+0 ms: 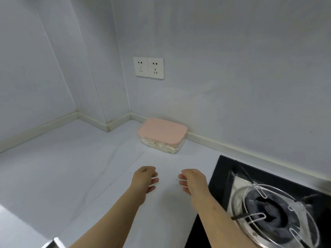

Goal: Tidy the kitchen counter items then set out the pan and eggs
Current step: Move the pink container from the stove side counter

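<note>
Head view: both hands held out over the counter, pink-lidded box at the back wall

Head camera looks down on a white counter (71, 167) that runs into a corner of pale walls. The left hand (145, 179) and the right hand (192, 181) reach forward side by side over the middle of the counter, palms turned toward each other with a gap between them. The left fingers (154, 180) are loosely curled and slightly spread, gripping nothing. The right fingers (182, 182) are curled the same way and also grip nothing. Whether either hand touches the surface cannot be told.

Beyond the hands and well apart from them sits a clear container (161, 145) closed with a pink lid (163, 131). It stands flat on the counter, its back side just beside the skirting of the back wall, near the corner. Pale contents show through its clear side, too blurred to name. On the wall above it is a white double socket (148, 68).

To the right of the right forearm a black stove (223, 176) is set into the counter. Its round burner (274, 212) is ringed by a wire pan support (259, 190), and nothing stands on it. A shiny metal edge (53, 243) shows at the bottom left of the frame.
</note>
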`<state>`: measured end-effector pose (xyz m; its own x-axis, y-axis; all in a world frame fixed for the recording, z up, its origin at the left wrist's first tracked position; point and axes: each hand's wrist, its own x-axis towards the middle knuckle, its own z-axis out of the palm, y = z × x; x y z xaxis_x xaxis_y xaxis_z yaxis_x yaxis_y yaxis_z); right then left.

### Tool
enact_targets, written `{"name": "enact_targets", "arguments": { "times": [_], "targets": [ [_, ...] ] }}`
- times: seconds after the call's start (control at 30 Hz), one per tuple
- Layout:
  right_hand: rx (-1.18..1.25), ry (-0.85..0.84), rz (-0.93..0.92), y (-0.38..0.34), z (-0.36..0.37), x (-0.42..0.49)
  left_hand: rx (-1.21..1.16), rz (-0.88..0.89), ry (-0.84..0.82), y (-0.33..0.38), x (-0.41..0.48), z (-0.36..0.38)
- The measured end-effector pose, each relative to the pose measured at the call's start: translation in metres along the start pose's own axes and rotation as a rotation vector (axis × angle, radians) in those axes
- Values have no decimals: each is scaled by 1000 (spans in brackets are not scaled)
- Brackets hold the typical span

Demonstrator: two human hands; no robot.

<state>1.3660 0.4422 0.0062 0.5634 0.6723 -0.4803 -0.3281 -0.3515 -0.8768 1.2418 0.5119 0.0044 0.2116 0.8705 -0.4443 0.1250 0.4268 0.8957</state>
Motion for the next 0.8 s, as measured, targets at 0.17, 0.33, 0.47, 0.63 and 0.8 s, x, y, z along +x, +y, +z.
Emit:
{"name": "enact_targets", "arguments": {
  "times": [0.17,0.33,0.47,0.63,0.8],
  "targets": [
    [70,31,84,-6,69,50,52,-40,-46,26,78,-40],
    [187,109,181,-3,96,90,69,-117,-122,32,144,-51],
    [399,247,193,-8,107,121,-107,-203,-117,28,184,-43],
    [451,289,158,-27,116,150,-249,-255,-131,51,220,-23],
    [315,334,158,-28,121,172,-182,-294,-131,68,237,-14]
  ]
}}
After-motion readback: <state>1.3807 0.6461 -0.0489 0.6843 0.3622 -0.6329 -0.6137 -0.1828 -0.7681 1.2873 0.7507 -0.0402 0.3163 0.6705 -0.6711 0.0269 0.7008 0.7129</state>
